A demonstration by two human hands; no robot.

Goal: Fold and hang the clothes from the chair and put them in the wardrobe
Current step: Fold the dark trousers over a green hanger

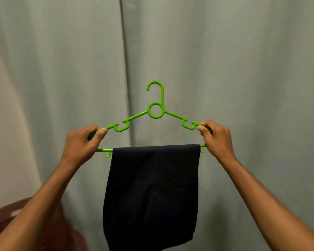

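**Trousers on the hanger, wardrobe rail next**

The hanger is green plastic, held upright at the centre of view, its hook at 12 o'clock with the open end turned to 9. A dark garment, probably folded trousers, is draped over the bottom bar and hangs straight down toward 6 o'clock. It sits off centre on the bar: its right edge lies just beside the right hand, while a bare stretch of bar shows toward 9 o'clock.

The left hand has its grip clamped on the hanger's left shoulder end, thumb pressed on top of the arm. The right hand is clamped on the right shoulder end in the same way, fingers curled round the plastic. Both arms reach forward and up.

Behind hangs a pale grey-green curtain, with a seam or overlap running from 12 o'clock down behind the hanger. At 7 o'clock a dark red-brown thing, perhaps the chair, is blurred.

By my judgement the hanging step for this piece is done, and carrying it to the wardrobe is in hand. No rail is visible. The next move likely calls for freeing one hand to part the curtain, if the wardrobe lies behind it, then lifting the hook over a rail while keeping the bar level so the cloth does not slide.
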